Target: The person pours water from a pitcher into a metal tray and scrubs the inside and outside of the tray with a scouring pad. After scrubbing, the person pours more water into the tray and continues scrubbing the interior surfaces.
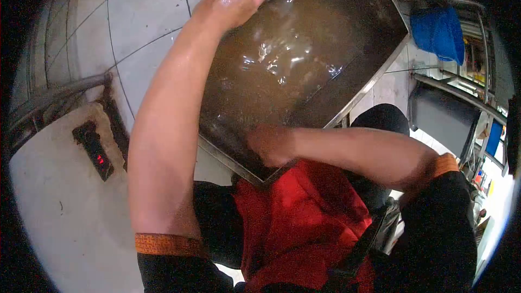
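A deep rectangular metal tray (374,78) holds brownish water with bright reflections on its rippled surface. At the upper left, my left hand (233,1) grips the tray's rim, thumb over the inside and fingers along the outside. My right hand (271,145) reaches down into the tray's near corner, close to its wall. Its fingers are dim and smeared, and I cannot tell whether they hold anything. My red apron (287,201) comes right up to that corner.
White floor tiles (146,49) lie beyond the tray. To the left, a pale surface (49,184) carries a dark device with a red lit display (100,159). A blue basket (438,32) stands by metal racks at the upper right. Below it is a grey panel (442,119).
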`<control>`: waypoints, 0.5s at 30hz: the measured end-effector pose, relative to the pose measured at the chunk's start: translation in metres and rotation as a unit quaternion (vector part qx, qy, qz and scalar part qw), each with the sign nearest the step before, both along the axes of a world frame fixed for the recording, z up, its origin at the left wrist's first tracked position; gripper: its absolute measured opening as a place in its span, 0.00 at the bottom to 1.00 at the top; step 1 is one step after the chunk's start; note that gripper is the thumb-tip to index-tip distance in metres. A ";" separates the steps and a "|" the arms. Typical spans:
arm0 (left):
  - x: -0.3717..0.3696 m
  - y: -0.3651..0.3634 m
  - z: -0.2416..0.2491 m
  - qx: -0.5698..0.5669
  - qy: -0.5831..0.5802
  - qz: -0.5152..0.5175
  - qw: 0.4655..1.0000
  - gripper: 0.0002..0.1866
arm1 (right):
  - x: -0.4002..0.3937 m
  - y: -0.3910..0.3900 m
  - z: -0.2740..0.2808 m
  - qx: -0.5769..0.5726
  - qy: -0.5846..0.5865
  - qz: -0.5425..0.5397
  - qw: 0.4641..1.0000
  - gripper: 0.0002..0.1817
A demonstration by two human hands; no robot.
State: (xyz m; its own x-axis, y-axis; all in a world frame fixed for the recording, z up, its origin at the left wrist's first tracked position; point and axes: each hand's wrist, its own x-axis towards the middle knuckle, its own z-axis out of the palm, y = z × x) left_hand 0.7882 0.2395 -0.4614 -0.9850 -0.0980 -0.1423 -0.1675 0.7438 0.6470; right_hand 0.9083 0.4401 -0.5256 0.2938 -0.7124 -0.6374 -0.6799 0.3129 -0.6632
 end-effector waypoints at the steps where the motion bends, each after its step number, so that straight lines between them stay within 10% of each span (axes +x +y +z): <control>1: 0.001 0.001 0.003 -0.014 0.002 0.009 1.000 0.24 | 0.005 -0.002 -0.030 -0.002 0.006 0.010 1.000 0.18; 6: 0.001 0.003 0.001 -0.023 -0.008 0.012 1.000 0.23 | 0.035 0.010 -0.129 -0.024 -0.007 -0.124 0.992 0.20; 9: 0.003 0.003 -0.004 -0.026 0.053 0.017 0.998 0.20 | 0.015 -0.017 -0.035 0.061 0.051 0.046 0.996 0.20; 15: 0.002 -0.001 -0.029 -0.054 0.048 0.003 0.997 0.20 | -0.019 -0.004 0.049 0.067 -0.083 -0.205 0.973 0.20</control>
State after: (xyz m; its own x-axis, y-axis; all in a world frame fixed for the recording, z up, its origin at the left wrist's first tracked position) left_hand 0.7898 0.2385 -0.4909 -0.9929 -0.1140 -0.0350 -0.1132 0.8093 0.5763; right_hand 0.8898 0.4365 -0.4762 0.1082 -0.7055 -0.7004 -0.3665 0.6266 -0.6878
